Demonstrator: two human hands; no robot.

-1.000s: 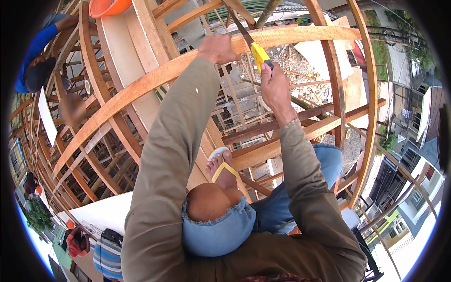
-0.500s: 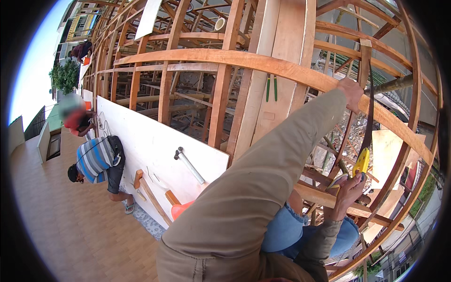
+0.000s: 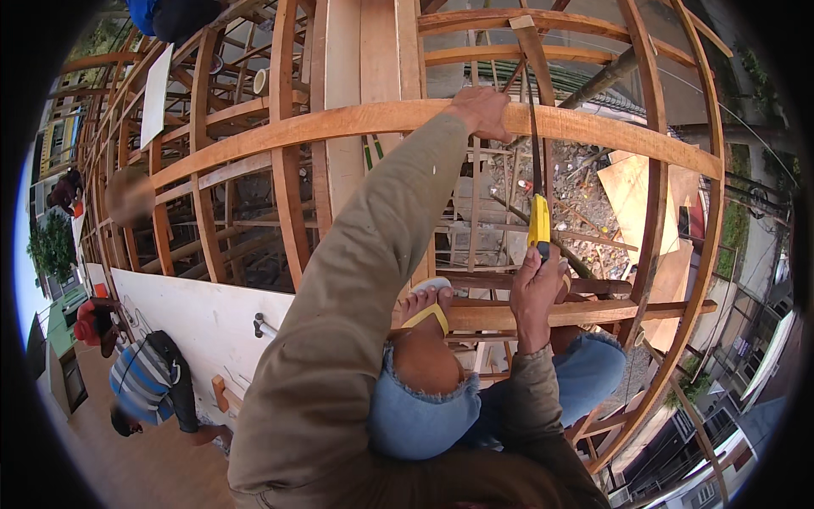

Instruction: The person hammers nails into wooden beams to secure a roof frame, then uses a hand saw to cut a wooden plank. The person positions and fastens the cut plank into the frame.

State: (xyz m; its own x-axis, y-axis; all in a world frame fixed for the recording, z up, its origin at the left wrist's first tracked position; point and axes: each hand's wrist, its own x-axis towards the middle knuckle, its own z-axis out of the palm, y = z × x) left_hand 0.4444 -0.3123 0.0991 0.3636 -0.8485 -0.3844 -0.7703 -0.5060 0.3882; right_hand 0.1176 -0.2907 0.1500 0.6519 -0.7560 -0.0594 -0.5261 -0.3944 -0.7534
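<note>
A long wooden beam runs across in front of me, and my left hand is closed over it from above. Just right of those fingers, the dark blade of a handsaw crosses the beam; whether its teeth bite into the wood I cannot make out. My right hand is wrapped around the saw's yellow-and-black handle, nearer to my body. Below, my sandalled foot is on the frame beside a lower timber.
Upright and crossing timbers form an open framework, with rubble far below. A white panel lies at left with a hammer, partly hidden by my sleeve. A person in a striped shirt bends beyond it. Plywood sheets lie at right.
My view has swung right, so the scene sits further left. More of my knees and foot shows. Left hand still grips the beam; right hand still holds the saw, now more upright in view.
</note>
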